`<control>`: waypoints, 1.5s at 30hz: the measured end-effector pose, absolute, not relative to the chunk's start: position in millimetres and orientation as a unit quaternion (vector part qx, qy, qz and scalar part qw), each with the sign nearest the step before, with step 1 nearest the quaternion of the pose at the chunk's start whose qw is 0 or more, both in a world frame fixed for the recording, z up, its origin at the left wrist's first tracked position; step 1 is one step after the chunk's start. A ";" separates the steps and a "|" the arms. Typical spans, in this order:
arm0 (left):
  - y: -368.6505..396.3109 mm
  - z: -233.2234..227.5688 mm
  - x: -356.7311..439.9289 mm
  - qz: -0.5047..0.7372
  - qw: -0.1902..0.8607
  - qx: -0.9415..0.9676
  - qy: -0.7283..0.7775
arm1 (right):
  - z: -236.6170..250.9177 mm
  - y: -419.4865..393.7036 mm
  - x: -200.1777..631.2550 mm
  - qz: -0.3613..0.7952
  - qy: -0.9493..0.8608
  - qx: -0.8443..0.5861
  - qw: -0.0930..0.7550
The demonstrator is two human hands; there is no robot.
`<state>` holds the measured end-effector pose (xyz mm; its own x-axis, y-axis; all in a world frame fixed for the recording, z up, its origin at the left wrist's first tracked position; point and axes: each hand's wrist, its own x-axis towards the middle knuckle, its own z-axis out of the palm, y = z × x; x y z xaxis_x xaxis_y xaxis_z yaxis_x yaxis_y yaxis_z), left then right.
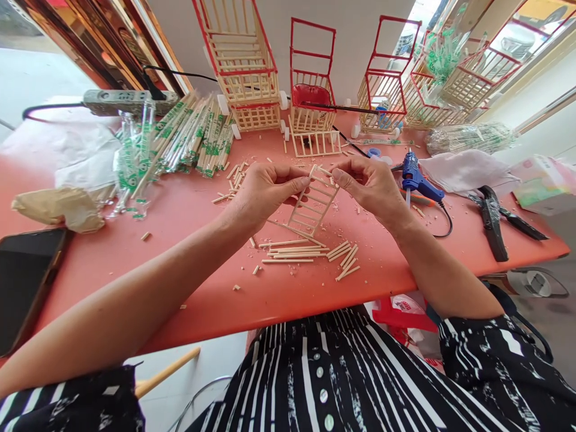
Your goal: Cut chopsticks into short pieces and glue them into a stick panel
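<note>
Head view: I see the left hand (263, 195) and right hand (371, 186) both pinching the top end of a small wooden ladder frame (312, 204), fingertips clamped on its upper rung, frame tilted, lower end just above the red table (180, 282). Below the frame lie cut sticks (292, 252) in loose rows; blue glue gun (416, 180) sits just right of the right hand, black pliers (492, 222) farther right, chopstick packs (193, 135) at back-left w/ stick carts (312, 90) behind, phone (27, 282) at left edge.
</note>
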<state>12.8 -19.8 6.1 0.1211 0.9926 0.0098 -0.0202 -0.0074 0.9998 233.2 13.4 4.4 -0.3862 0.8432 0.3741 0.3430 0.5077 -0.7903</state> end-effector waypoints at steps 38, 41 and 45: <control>0.0 22.7 12.4 0.390 0.458 0.647 0.469 | 32.2 12.5 244.3 0.442 -0.754 -0.381 0.300; -2.4 22.5 14.4 0.420 0.425 0.651 0.469 | 29.5 15.3 246.6 0.453 -0.749 -0.383 0.294; -20.6 27.7 19.6 0.542 0.326 0.621 0.463 | 23.3 21.6 252.3 0.448 -0.743 -0.389 0.309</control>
<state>19.6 -20.6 27.7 -0.0156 0.9284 0.3712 0.2217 -0.3588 0.9067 252.3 21.6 23.3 -0.5060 0.8553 0.1117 0.3012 0.2966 -0.9063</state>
